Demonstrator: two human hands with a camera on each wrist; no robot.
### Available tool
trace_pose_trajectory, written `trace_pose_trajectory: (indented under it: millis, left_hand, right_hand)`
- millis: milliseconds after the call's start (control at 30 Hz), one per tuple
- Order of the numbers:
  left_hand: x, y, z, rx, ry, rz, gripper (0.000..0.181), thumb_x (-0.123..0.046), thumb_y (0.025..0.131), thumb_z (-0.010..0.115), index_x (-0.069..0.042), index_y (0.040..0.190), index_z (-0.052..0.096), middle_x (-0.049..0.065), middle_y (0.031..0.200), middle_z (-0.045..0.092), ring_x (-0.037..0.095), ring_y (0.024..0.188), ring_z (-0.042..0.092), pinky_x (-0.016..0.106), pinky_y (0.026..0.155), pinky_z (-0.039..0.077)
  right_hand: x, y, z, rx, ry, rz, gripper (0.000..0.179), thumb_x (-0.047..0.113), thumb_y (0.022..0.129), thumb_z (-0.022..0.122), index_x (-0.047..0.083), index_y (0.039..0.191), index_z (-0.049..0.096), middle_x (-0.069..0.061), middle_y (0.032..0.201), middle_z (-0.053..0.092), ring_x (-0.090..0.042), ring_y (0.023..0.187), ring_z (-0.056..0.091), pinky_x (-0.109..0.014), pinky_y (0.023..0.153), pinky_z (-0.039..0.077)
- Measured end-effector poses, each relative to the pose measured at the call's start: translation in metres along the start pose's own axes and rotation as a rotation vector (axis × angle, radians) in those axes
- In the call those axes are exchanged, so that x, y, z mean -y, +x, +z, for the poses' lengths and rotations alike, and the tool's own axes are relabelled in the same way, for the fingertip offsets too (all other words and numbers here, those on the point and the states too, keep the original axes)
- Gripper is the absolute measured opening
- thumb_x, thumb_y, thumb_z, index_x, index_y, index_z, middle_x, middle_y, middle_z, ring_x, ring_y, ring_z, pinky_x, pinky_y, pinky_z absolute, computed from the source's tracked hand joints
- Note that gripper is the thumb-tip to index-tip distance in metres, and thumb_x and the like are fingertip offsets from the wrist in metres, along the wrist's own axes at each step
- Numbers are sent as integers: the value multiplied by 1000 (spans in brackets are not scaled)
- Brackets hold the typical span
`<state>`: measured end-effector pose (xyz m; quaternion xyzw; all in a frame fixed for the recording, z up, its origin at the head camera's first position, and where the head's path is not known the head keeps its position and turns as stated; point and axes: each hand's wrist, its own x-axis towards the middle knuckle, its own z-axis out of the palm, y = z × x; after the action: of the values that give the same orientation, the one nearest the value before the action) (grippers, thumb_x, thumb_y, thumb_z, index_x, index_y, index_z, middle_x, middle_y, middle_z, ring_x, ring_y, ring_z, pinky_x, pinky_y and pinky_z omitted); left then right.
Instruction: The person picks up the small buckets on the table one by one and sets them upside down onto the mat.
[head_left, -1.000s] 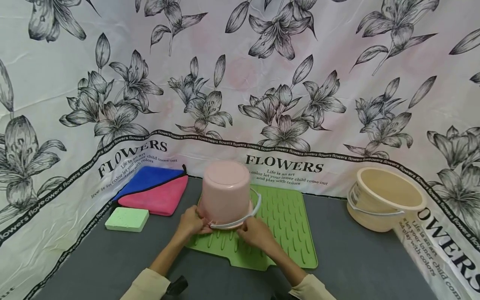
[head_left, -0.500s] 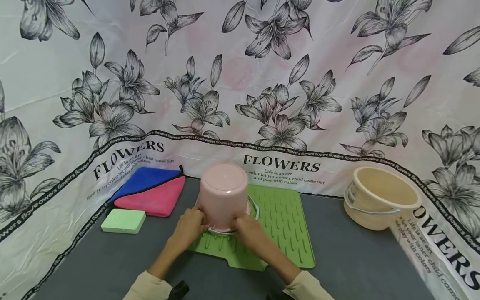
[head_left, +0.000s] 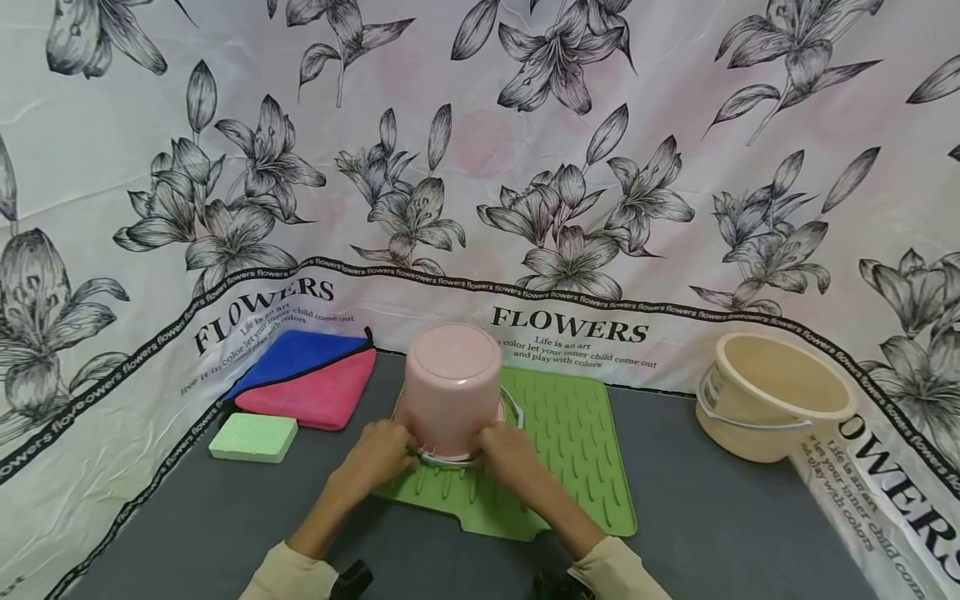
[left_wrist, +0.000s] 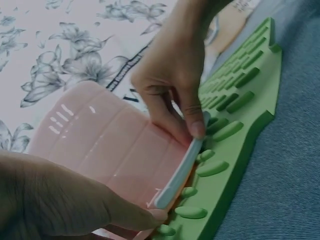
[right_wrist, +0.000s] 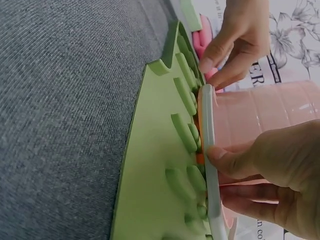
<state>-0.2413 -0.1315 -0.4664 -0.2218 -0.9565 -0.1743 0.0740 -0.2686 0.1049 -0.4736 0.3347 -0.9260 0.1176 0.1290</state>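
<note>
A pink bucket (head_left: 452,392) stands upside down on a green ridged drying mat (head_left: 570,450). Its pale grey handle (left_wrist: 179,177) lies along the front of the rim. My left hand (head_left: 381,454) grips the rim at the bucket's left side, thumb in front, near one end of the handle in the left wrist view. On the opposite side, my right hand (head_left: 510,454) pinches the rim and handle, its thumb (right_wrist: 230,161) in front and fingers behind. A strip of orange (right_wrist: 200,158) shows under the rim; what it belongs to is hidden.
A beige bucket (head_left: 750,433) with a grey handle stands upright at the right. To the left lie a light green sponge (head_left: 253,437) and a blue and pink cloth (head_left: 311,387). A flower-printed sheet (head_left: 480,167) hangs behind the grey table surface (head_left: 675,500).
Both hands have shifted slightly up against the bucket's sides. The handle, which bowed out to the right, has drawn closer to the rim. The bucket's base tilts a little toward me.
</note>
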Motion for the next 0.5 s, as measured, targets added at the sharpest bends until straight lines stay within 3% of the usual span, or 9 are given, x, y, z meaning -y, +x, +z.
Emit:
trace_pose_trajectory:
  millis: [133, 200, 267, 333, 400, 500]
  left_hand:
    - [8, 4, -2, 125, -95, 19, 8, -11, 85, 85, -5, 87, 79, 6, 87, 75, 14, 74, 63, 31, 61, 50]
    - [10, 6, -4, 118, -172, -16, 17, -12, 87, 84, -2, 97, 76, 9, 92, 75, 15, 76, 65, 31, 62, 51]
    - [9, 8, -6, 41, -249, -76, 38, -18, 88, 85, 3, 116, 71, 16, 106, 75, 25, 92, 71, 38, 73, 58]
    - [5, 13, -9, -64, -346, -138, 71, -25, 88, 86, 7, 142, 54, 26, 128, 68, 39, 114, 69, 51, 88, 60]
    - [0, 20, -12, -165, -446, -200, 105, -32, 85, 89, 5, 161, 27, 33, 149, 52, 49, 136, 54, 64, 103, 53]
    - [-8, 35, -17, -283, -545, -237, 136, -39, 77, 94, -4, 168, -1, 34, 164, 29, 52, 153, 33, 71, 115, 40]
  right_hand:
    - [-2, -1, -3, 37, 63, 1, 13, 20, 83, 85, 16, 72, 77, 2, 70, 72, -3, 54, 51, -18, 52, 41]
    - [-3, -1, -3, 39, 72, -9, 10, 19, 83, 85, 16, 75, 79, 2, 72, 74, -3, 56, 53, -18, 53, 42]
    - [-3, 0, -2, 45, 76, -14, 10, 19, 84, 84, 16, 76, 80, 2, 74, 75, -3, 57, 53, -18, 54, 42]
    - [-3, 0, -1, 51, 70, -12, 11, 18, 84, 85, 16, 75, 79, 2, 73, 74, -3, 58, 52, -18, 54, 42]
    - [-4, 0, -1, 58, 61, -15, 14, 18, 83, 85, 16, 72, 77, 3, 71, 72, -3, 58, 49, -18, 54, 41]
    - [-3, 0, -1, 67, 60, -26, 20, 18, 84, 85, 16, 68, 73, 3, 67, 70, -3, 57, 47, -19, 53, 40]
